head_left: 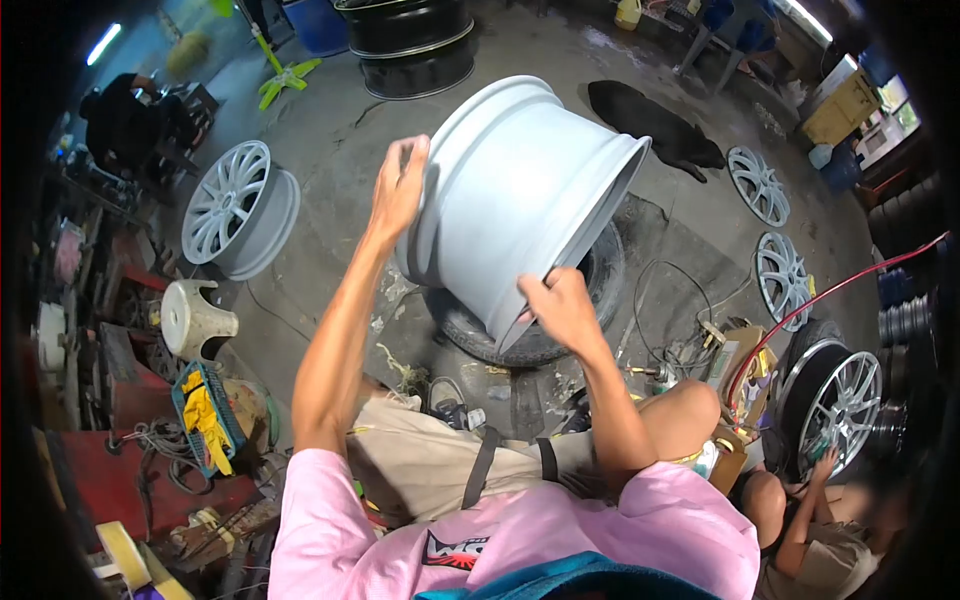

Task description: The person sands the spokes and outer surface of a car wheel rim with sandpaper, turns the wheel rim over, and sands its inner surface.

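Note:
Between my two hands a light grey wheel rim (525, 190) is held tilted, its barrel side toward me. My left hand (402, 190) is closed on the lip at the rim's left end. My right hand (560, 305) grips the lower edge of the opposite lip, thumb on the outside. Below the rim a black tire (602, 285) lies flat on the floor, partly covered by the rim. Whether the rim touches the tire I cannot tell. The rim's inside face is mostly hidden.
A grey spoked wheel (230, 205) stands at left, near a white stool (190, 318). A black dog (650, 125) lies beyond the rim. Spoked wheel faces (782, 280) lie at right. Nearby, another person's hand (825, 465) touches a spoked wheel (845, 410). A red hose (830, 292) crosses there.

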Tool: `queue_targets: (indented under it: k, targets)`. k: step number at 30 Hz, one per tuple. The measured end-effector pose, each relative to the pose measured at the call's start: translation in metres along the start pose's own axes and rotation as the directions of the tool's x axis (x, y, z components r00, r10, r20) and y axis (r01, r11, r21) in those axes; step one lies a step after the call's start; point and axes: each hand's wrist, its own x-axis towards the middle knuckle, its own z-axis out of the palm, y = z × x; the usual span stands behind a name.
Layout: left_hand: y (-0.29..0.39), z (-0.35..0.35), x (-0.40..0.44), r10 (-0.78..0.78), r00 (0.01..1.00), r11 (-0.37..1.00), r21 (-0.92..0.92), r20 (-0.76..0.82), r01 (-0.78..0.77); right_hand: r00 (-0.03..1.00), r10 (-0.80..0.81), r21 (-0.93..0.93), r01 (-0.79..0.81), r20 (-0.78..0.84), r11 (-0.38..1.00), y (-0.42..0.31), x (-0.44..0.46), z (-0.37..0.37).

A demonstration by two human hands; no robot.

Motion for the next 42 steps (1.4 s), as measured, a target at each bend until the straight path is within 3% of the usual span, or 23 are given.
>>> queue_targets:
  k: [3, 6, 8, 9, 11, 13, 15, 16, 18, 20, 25, 27, 28, 30, 31, 33, 34, 36, 37, 38, 39, 40, 42]
  targets:
    - [0.002, 0.014, 0.019, 0.002, 0.993, 0.999, 0.033, -0.12, 0.002, 0.996, -0.079, 0.083, 0.083, -0.052, 0.993, -0.019, 0.004, -0.006]
    - [-0.005, 0.004, 0.011, 0.042, 0.982, 0.991, 0.132, -0.182, -0.018, 0.993, -0.117, -0.021, 0.118, 0.024, 0.993, 0.006, -0.001, -0.001]
    - [0.005, -0.002, 0.001, 0.035, 0.98, 0.988, 0.152, -0.194, -0.006, 0.97, -0.23, 0.25, 0.243, -0.079, 0.937, 0.033, -0.004, -0.006]
    - [0.014, -0.004, -0.004, 0.157, 0.957, 0.971, 0.216, -0.246, -0.103, 0.987, -0.139, 0.306, 0.158, -0.085, 0.939, 0.041, -0.006, -0.014]
    - [0.038, 0.007, -0.017, 0.368, 0.878, 0.916, 0.286, -0.308, -0.283, 0.983, -0.124, 0.345, 0.165, -0.136, 0.924, 0.076, -0.001, -0.023]
    - [0.067, 0.033, -0.041, 0.479, 0.859, 0.87, 0.228, -0.181, -0.437, 0.977, -0.108, 0.338, 0.166, -0.184, 0.926, 0.097, 0.0, -0.022]
    - [0.1, 0.07, -0.077, 0.489, 0.87, 0.858, 0.147, 0.06, -0.492, 0.993, -0.087, 0.439, 0.115, -0.084, 0.891, 0.106, -0.003, -0.01]
    - [0.097, 0.092, -0.087, 0.577, 0.808, 0.776, 0.229, 0.118, -0.588, 0.993, -0.01, 0.417, 0.06, -0.12, 0.907, 0.108, -0.001, 0.002]
    - [0.097, 0.114, -0.099, 0.547, 0.826, 0.779, 0.279, 0.138, -0.562, 0.99, -0.113, 0.245, 0.131, -0.086, 0.961, 0.107, -0.005, 0.016]
    - [0.087, 0.12, -0.089, 0.576, 0.809, 0.739, 0.345, 0.12, -0.578, 0.978, -0.125, 0.286, 0.17, -0.168, 0.943, 0.08, -0.01, 0.038]
    - [0.078, 0.097, -0.064, 0.512, 0.843, 0.757, 0.378, 0.165, -0.534, 0.993, -0.118, 0.355, 0.115, -0.013, 0.928, 0.056, 0.009, 0.069]
    - [0.072, 0.085, -0.051, 0.478, 0.868, 0.791, 0.362, 0.136, -0.493, 0.983, -0.174, 0.424, 0.185, -0.066, 0.887, 0.046, 0.023, 0.085]
    - [0.068, 0.08, -0.042, 0.457, 0.884, 0.82, 0.339, 0.1, -0.462, 0.948, -0.288, 0.449, 0.318, -0.136, 0.835, 0.044, 0.032, 0.098]
    - [0.063, 0.068, -0.029, 0.471, 0.879, 0.818, 0.336, 0.075, -0.467, 0.99, -0.005, 0.505, -0.065, 0.137, 0.861, 0.042, 0.036, 0.105]
    - [0.063, 0.061, -0.025, 0.459, 0.884, 0.833, 0.306, 0.085, -0.462, 0.989, -0.001, 0.512, -0.076, 0.148, 0.856, 0.054, 0.038, 0.11]
    - [0.061, 0.051, -0.018, 0.421, 0.902, 0.87, 0.242, 0.093, -0.43, 0.945, -0.326, 0.257, 0.307, 0.032, 0.916, 0.105, 0.046, 0.12]
    - [0.06, 0.049, -0.015, 0.409, 0.908, 0.874, 0.249, 0.09, -0.418, 0.944, -0.24, 0.189, 0.199, 0.227, 0.961, 0.136, 0.054, 0.103]
    - [0.062, 0.044, -0.012, 0.368, 0.925, 0.892, 0.244, 0.096, -0.38, 0.869, -0.394, -0.092, 0.437, 0.298, 0.895, 0.24, 0.09, 0.066]
    - [0.063, 0.042, -0.01, 0.349, 0.932, 0.899, 0.245, 0.095, -0.362, 0.847, -0.38, -0.264, 0.489, 0.373, 0.831, 0.252, 0.112, 0.027]
    - [0.066, 0.042, -0.008, 0.323, 0.941, 0.92, 0.2, 0.103, -0.338, 0.897, -0.276, -0.441, 0.414, 0.345, 0.796, 0.267, 0.143, -0.006]
    - [0.066, 0.042, -0.007, 0.298, 0.948, 0.937, 0.156, 0.114, -0.314, 0.78, -0.415, -0.637, 0.623, 0.468, 0.454, 0.296, 0.186, -0.042]
    - [0.063, 0.042, -0.005, 0.294, 0.949, 0.937, 0.163, 0.114, -0.31, 0.847, -0.337, -0.674, 0.531, 0.411, 0.513, 0.299, 0.225, -0.07]
    - [0.054, 0.042, -0.001, 0.414, 0.908, 0.871, 0.258, 0.073, -0.418, 0.723, -0.397, -0.809, 0.581, 0.565, -0.092, 0.258, 0.261, -0.107]
